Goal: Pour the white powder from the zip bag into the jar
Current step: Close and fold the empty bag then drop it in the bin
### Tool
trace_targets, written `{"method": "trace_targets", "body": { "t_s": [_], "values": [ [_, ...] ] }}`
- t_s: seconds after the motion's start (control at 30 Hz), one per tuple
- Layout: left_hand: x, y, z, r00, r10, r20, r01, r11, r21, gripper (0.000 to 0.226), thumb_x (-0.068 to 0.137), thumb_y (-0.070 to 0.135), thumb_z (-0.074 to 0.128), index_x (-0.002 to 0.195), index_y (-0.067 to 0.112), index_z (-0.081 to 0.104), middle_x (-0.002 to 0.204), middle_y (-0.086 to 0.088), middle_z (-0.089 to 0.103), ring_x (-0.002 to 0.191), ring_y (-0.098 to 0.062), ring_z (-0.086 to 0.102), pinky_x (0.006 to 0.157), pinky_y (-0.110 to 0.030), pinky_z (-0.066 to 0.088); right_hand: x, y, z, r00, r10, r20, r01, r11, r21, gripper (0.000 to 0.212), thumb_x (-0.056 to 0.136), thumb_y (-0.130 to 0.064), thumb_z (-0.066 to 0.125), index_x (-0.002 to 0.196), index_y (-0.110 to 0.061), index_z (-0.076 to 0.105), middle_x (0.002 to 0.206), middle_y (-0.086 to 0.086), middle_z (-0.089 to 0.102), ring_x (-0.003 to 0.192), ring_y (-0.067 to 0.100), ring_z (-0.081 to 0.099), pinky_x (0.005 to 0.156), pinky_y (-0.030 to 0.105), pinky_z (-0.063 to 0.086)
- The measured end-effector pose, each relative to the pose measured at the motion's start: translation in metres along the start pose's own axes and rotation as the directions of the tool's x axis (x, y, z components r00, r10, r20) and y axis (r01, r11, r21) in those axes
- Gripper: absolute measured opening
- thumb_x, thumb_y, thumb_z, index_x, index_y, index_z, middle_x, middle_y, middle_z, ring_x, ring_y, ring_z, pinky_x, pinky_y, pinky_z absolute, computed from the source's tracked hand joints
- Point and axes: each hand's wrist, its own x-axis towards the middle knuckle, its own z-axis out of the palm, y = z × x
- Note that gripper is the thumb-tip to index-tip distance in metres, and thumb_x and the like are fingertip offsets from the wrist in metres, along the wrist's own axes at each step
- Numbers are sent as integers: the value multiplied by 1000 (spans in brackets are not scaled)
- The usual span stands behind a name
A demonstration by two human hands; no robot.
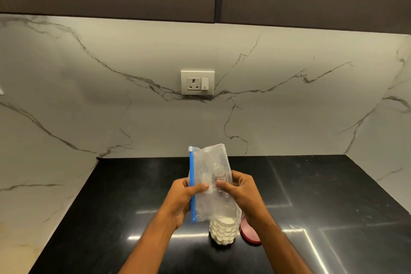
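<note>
Both hands, left hand (pixel 185 198) and right hand (pixel 239 193), pinch the near-empty zip bag (pixel 209 176) upright over the powder-filled jar (pixel 223 230), low centre, shaking out remnants.

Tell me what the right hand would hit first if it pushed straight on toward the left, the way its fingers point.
Probably the left hand: the right hand already pinches the zip bag, and only its film separates them.

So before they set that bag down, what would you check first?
1. Bag held by both hands: ok, left hand and right hand grip it.
2. Bag emptied: looks ok, almost nothing left inside.
3. Jar upright under the bag: ok.
4. Powder below the rim: ok.
5. Lid within reach: ok, beside the jar.
6. Spills on the counter: cannot tell.
</note>
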Motion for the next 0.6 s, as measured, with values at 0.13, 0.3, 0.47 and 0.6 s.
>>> {"method": "trace_targets", "body": {
  "t_s": [0.13, 0.3, 0.47, 0.6],
  "values": [
    [4, 5, -10, 999, 30, 31, -31, 999, 42, 32, 80, 9, 76, 111, 6, 69, 101, -13, 77, 94, -32, 75, 83, -49, 60, -1, 1, -6, 998, 50, 50, -52, 997, 48, 30, 87, -21, 70, 115, -11, 67, 103, 5, 76, 94, 22, 74, 81, 40, 61],
    [8, 10, -9, 993, 71, 95, -81, 992, 101, 28, 81, 10, 75, 109, 6, 70, 105, -15, 75, 95, -32, 74, 82, -47, 61, -1, -1, -16, 997, 31, 69, -34, 999, 43, 25, 92, -26, 62, 112, -13, 69, 101, 4, 76, 93, 24, 74, 78, 41, 61],
    [9, 14, -8, 977, 168, 130, -164, 986, -37, 43, 80, 8, 72, 122, 11, 66, 114, -14, 74, 104, -36, 71, 87, -55, 58, 1, -6, -25, 996, 19, 90, -27, 996, 89, 26, 93, -21, 62, 113, -7, 69, 102, 11, 75, 84, 24, 73, 63, 29, 58],
    [9, 14, -6, 967, 195, 164, -174, 975, -135, 38, 79, 5, 68, 117, 7, 68, 113, -19, 73, 101, -36, 72, 77, -43, 63, 5, -9, -31, 991, -15, 134, -12, 980, 200, 29, 91, -17, 63, 116, -4, 68, 109, 17, 73, 96, 33, 72, 72, 40, 61]
  ]
}}
